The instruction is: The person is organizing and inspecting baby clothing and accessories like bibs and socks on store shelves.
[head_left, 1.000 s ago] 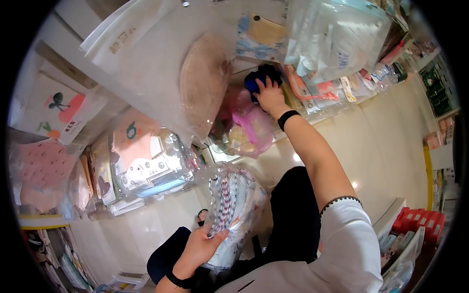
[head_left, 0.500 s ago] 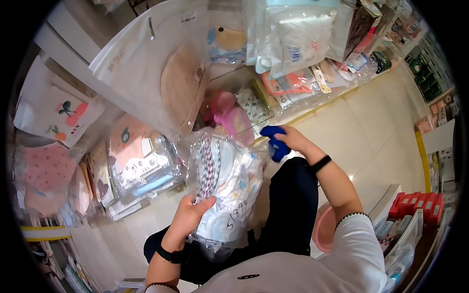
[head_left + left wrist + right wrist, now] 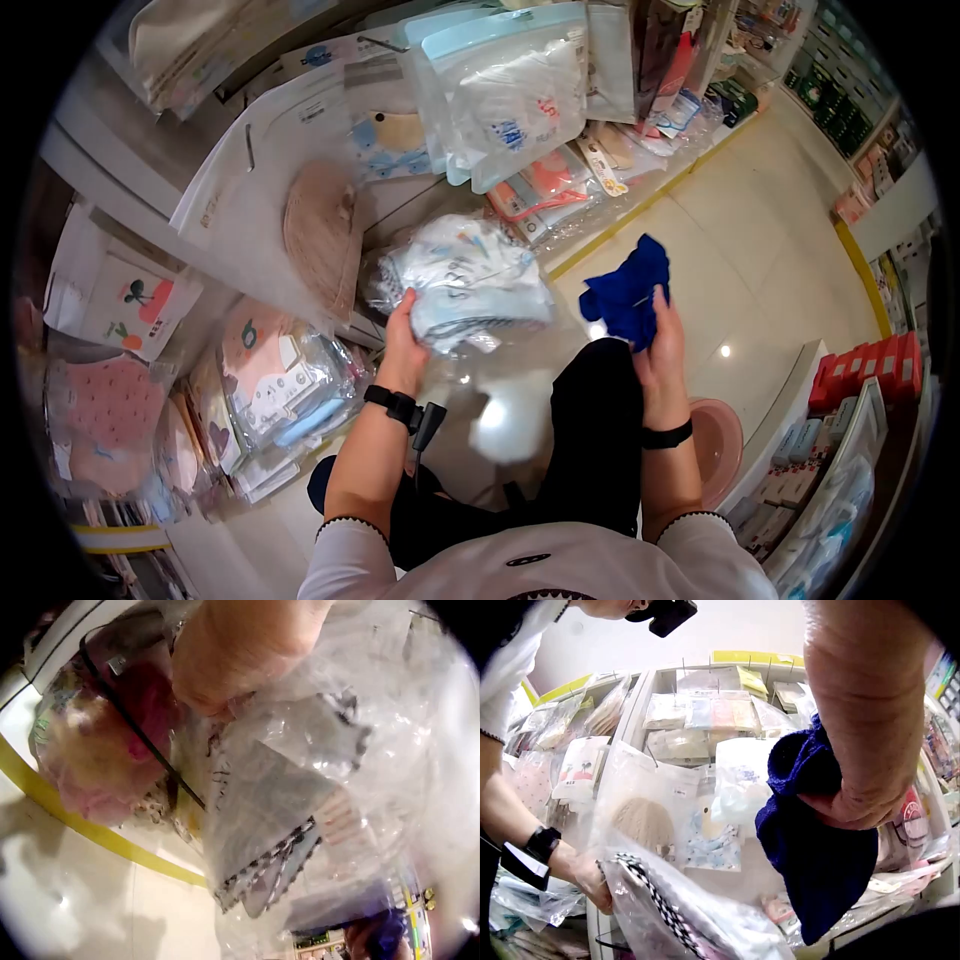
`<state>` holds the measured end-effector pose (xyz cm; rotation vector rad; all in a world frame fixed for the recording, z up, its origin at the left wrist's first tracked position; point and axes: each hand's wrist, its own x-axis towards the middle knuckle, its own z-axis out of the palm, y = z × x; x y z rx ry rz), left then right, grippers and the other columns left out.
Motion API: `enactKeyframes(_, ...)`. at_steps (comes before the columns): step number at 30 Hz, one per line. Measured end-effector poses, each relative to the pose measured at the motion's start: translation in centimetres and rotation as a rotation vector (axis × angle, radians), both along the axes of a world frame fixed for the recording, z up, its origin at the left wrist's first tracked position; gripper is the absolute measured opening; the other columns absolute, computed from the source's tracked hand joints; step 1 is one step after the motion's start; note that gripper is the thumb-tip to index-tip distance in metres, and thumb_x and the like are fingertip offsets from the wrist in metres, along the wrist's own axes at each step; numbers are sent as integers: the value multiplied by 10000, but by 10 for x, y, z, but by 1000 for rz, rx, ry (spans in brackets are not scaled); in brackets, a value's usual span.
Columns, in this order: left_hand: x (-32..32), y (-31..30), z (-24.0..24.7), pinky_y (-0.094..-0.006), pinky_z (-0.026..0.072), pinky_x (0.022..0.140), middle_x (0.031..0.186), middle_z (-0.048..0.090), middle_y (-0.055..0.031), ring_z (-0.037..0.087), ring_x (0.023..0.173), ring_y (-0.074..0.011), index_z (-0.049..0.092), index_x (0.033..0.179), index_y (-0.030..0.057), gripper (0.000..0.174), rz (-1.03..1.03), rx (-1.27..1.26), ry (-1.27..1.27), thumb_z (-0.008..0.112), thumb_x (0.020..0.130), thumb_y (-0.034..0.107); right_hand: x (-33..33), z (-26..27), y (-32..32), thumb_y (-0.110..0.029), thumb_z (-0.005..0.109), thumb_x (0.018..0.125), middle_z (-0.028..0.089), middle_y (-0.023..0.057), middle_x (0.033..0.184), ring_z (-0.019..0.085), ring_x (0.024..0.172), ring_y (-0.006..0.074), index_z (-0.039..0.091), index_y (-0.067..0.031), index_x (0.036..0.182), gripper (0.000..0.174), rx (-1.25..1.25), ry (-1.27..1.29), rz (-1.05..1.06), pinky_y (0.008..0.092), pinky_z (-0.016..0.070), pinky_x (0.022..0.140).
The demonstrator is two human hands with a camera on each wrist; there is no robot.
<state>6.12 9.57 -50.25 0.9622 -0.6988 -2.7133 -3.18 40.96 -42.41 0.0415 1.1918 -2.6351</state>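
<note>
1. Two separate holds: my left hand [image 3: 402, 350] grips a crinkled clear plastic bag of folded white-and-pale-blue printed cloth [image 3: 470, 275] at its left side, and my right hand [image 3: 664, 350] holds a crumpled deep-blue piece of cloth [image 3: 628, 290]. My hands are apart, and the two things do not touch.

2. That clear bag is somewhat blurred from the head, in front of the low shelf. From my left wrist, black-and-white checked edging [image 3: 274, 851] shows along the folded layers inside the wrinkled film.

3. The blue cloth is near my right knee, held up over the pale tiled floor [image 3: 780, 270]. From my right wrist, my fingers are tucked into its upper part and the lower part hangs down.

4. Ahead of me hangs a frosted pouch with a rounded beige item [image 3: 320, 230]; to its right hang white packs with light-blue tops [image 3: 515, 100].

5. A translucent pink plastic bag [image 3: 105, 750] sits on the low shelf, behind its yellow edge strip [image 3: 112, 840]; I cannot tell what is in it.

6. On my right, a round pink tub [image 3: 718, 450] is just beside my forearm, which partly hides it, and bright red boxes [image 3: 868, 372] are farther to the right.
</note>
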Motion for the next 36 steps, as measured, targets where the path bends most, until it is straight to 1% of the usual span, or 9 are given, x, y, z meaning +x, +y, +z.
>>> enactKeyframes(8,-3,-53,22,-428,429,922,1119,581,-158,565,1018,-307,487,1186,-13,485,-12,19,333,511,879,363,14,-2,-6,-224,470,921,542,90,1151,551,1017,195,406,-34,1263,397,8,-16,161,322,460,861)
enactKeyframes(13,0,-92,-79,-340,466,826,1117,569,-116,580,949,-236,386,1279,19,523,103,-424,-390,568,855,266,15,-3,-20,-217,466,923,544,95,1144,553,1014,200,415,-30,1254,384,17,-40,192,327,464,858)
enactKeyframes(15,-2,-130,-154,-354,497,802,1078,583,-110,586,938,-239,474,1182,18,429,81,-421,-339,523,884,323,13,-7,-25,-215,468,922,543,93,1144,552,1016,201,416,-29,1253,384,50,-50,212,326,462,862)
enactKeyframes(21,-10,-96,-131,-335,401,860,1120,519,-80,496,1014,-182,426,1223,11,388,504,-688,74,523,863,117,12,-6,-40,-212,475,920,545,90,1139,545,1023,193,419,-20,1246,383,61,-60,256,324,446,881)
enactKeyframes(22,-10,-75,-94,-328,398,846,1102,526,-79,498,995,-173,465,1172,7,320,564,-695,99,498,865,87,13,-4,-42,-213,476,919,547,90,1137,545,1023,191,421,-18,1244,382,51,-43,257,323,443,884)
enactKeyframes(24,-9,-74,-107,-323,424,789,1090,536,-94,516,959,-179,489,1126,15,289,662,-658,167,511,855,113,11,-10,-42,-226,471,922,554,80,1125,545,1015,182,430,-22,1238,378,77,-52,263,312,440,879)
enactKeyframes(28,0,-84,-155,-340,424,826,1150,507,-104,509,998,-193,479,1138,13,322,555,-1355,-250,535,845,132,7,-19,-46,-261,476,920,557,58,1125,556,991,170,437,-49,1241,387,57,-141,266,297,456,842)
enactKeyframes(33,14,-116,-196,-335,424,835,1146,509,-105,519,979,-201,480,1132,5,314,173,-1299,-450,537,841,110,6,-18,-45,-295,492,904,560,43,1131,578,955,153,437,-68,1249,416,-70,-243,400,266,487,745)
enactKeyframes(36,11,-121,-199,-331,424,840,1144,511,-106,525,968,-205,481,1128,0,310,148,-1236,-449,538,839,97,8,-5,-50,-286,512,889,565,46,1117,584,928,140,444,-67,1243,422,-11,-171,433,236,481,667)
